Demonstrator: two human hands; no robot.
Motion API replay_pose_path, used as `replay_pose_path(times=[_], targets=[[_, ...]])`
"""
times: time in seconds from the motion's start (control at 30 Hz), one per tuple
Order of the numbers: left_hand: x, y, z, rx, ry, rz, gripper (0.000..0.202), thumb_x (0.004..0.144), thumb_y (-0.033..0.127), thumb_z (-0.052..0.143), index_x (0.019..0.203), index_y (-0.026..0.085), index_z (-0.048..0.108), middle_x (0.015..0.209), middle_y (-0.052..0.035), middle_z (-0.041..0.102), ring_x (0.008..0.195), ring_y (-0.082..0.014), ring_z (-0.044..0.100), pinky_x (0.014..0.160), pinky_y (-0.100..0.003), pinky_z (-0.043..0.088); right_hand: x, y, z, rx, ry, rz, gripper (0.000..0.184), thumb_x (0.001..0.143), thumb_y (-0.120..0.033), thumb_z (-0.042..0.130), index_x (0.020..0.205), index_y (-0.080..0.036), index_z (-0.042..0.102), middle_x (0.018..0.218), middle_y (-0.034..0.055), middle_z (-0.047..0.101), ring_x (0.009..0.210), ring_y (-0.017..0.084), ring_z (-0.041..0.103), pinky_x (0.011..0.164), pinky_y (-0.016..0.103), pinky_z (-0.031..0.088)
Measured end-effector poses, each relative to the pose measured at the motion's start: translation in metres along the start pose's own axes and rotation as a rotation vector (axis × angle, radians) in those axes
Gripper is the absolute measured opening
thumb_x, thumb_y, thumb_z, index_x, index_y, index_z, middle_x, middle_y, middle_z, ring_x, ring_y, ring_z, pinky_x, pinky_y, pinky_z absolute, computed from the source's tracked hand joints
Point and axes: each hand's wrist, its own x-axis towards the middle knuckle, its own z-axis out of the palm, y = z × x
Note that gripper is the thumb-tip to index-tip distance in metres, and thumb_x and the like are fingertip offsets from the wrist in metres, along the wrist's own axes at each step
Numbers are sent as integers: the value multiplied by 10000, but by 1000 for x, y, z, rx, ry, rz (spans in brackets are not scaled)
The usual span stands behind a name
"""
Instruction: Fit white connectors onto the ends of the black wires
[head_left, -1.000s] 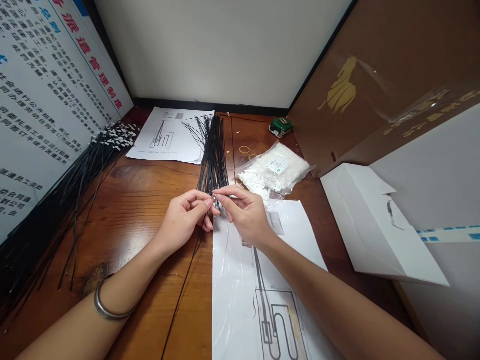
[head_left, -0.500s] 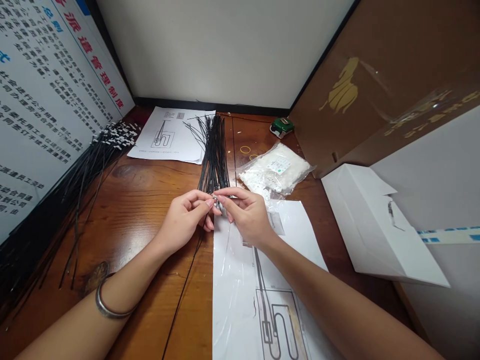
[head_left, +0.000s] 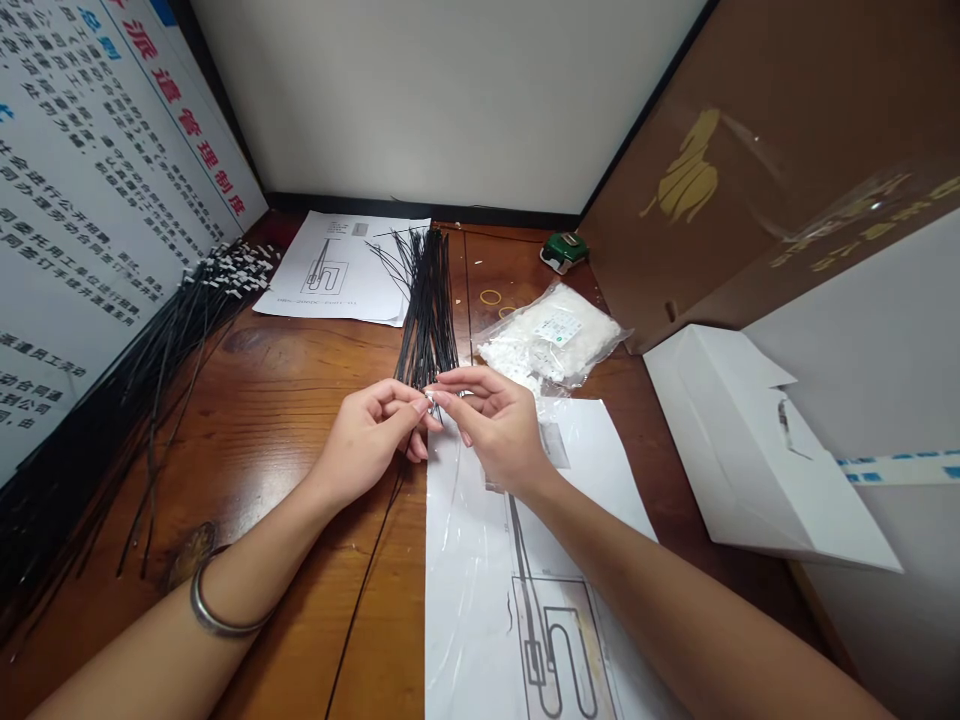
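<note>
The left hand [head_left: 367, 435] and right hand [head_left: 499, 425] meet above the bench [head_left: 300, 390], fingers [head_left: 403, 416] of both pinched nearly closed on a tiny white piece [head_left: 430, 397], just before black wires [head_left: 427, 300] reaching toward the bench's back edge. Along its left edge, a board [head_left: 82, 200] reads 派遣管理制度 in red, 总则 in blue. The bag's [head_left: 592, 325] label [head_left: 557, 327] is too small to read.

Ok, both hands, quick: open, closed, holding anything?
Left hand: fingers closed on a small white piece.
Right hand: fingers at that piece; grip can't be told.
</note>
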Motion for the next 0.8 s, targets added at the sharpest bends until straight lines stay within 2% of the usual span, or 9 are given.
replay_pose_path(times=[0.3, 0.8], targets=[[0, 2, 2, -5, 12, -15, 243, 742, 352, 694, 719, 128, 606, 642, -25, 668, 477, -93, 561, 492, -226, 478, -8, 2, 2, -202, 58, -154, 131, 774, -238, 694, 893, -187, 673, 860, 50, 722, 528, 95, 577, 475, 255, 462], [-1, 2, 2, 11, 11, -18, 252, 745, 363, 687, 707, 130, 600, 620, -20, 662, 476, -92, 561, 497, -221, 481, -8, -1, 2, -222, 65, -178, 126, 768, -230, 683, 886, -189, 667, 844, 51, 724, 493, 89, 540, 454, 256, 423]])
